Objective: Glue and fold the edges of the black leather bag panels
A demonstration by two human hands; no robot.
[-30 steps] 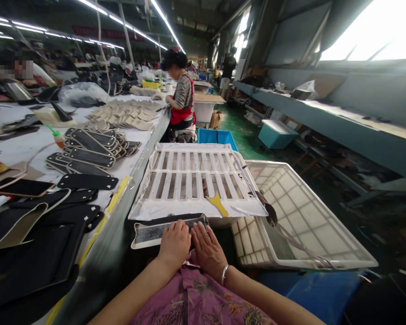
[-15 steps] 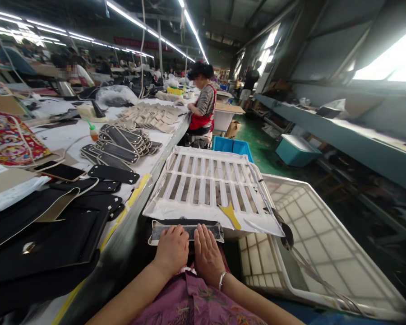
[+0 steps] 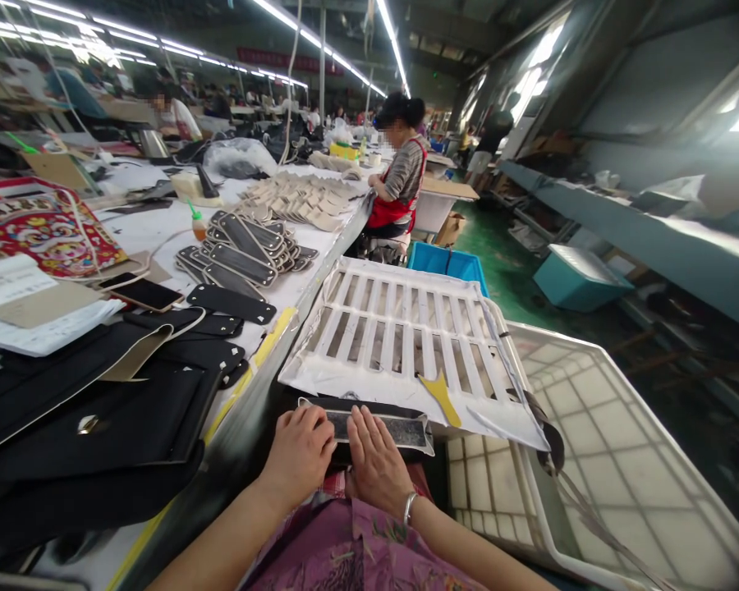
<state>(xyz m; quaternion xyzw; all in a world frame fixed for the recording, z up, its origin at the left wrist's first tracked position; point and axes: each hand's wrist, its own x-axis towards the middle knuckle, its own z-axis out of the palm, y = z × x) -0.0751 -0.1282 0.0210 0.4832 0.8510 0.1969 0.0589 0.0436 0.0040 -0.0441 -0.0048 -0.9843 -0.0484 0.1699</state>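
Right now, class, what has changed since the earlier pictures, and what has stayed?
The left hand has shifted to the left end of the dark, pale-edged strip, and the right hand from its right end to near its middle. The camera has turned left. Both hands still touch the strip, and the yellow tool still lies on the white slatted rack.
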